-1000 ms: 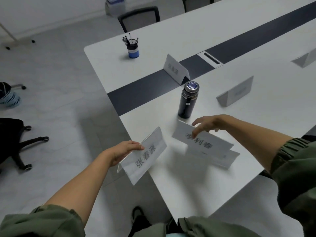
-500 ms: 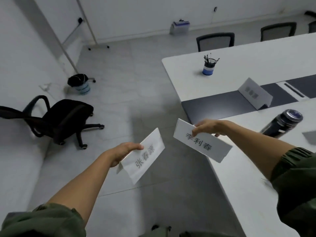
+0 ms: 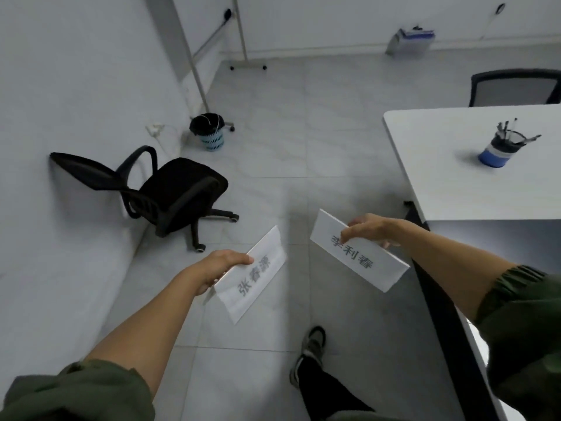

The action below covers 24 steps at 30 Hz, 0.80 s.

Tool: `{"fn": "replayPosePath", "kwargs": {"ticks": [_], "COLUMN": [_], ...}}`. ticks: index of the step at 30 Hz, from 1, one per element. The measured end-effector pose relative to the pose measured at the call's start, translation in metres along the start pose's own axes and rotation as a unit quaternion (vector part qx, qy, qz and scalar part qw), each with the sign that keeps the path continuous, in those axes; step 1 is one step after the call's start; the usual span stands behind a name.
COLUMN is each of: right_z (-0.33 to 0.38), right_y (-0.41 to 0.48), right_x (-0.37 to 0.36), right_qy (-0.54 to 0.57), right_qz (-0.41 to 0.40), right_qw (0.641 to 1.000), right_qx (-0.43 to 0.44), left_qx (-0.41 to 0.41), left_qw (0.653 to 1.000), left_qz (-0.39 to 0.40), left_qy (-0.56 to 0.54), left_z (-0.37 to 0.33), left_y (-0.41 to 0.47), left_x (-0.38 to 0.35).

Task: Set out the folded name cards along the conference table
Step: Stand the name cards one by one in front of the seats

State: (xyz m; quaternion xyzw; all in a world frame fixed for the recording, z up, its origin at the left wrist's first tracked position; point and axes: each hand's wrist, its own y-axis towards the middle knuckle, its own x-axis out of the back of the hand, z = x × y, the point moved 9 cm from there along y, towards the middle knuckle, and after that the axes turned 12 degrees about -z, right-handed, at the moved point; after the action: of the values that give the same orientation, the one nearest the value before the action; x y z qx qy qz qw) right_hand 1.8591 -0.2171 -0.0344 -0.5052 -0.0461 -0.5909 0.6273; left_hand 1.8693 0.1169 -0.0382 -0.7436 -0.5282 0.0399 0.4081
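Note:
My left hand grips a folded white name card by its upper left edge, held over the floor. A second folded white name card with grey printed characters is pinched at its top edge by my right hand, just left of the table's end. The white conference table with a dark centre strip fills the right side. Both cards are in the air, off the table.
A blue pen cup stands on the table's far half. A black office chair leans at the left wall beside a small bin. Another chair sits at the table's far side. My foot is on the tiled floor.
The view has swung left, away from the table top; the flask and standing cards have left the frame. Both hands still carry their cards, now over the floor beyond the table's end.

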Motion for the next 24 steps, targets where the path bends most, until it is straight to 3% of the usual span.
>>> {"fn": "replayPosePath", "kwargs": {"ticks": [7,17,24], "right_z": [0.060,0.165,0.189], "right_y": [0.144,0.320,0.465], "right_x": [0.046,0.157,0.233], "right_qy": [0.013,0.008,0.023], "right_qz": [0.015,-0.012,-0.030], "right_qw": [0.999,1.000,0.998], "right_qx": [-0.030,0.013,-0.046], "left_qx": [0.026,0.021,-0.003], "left_qw": [0.999,0.998,0.999], "left_qz": [-0.020,-0.056,-0.039], "left_qy": [-0.011,-0.018,0.009], "left_z": [-0.074,-0.212,-0.325], "left_y": [0.120,0.283,0.448], "left_x": [0.045,0.108,0.135]}}
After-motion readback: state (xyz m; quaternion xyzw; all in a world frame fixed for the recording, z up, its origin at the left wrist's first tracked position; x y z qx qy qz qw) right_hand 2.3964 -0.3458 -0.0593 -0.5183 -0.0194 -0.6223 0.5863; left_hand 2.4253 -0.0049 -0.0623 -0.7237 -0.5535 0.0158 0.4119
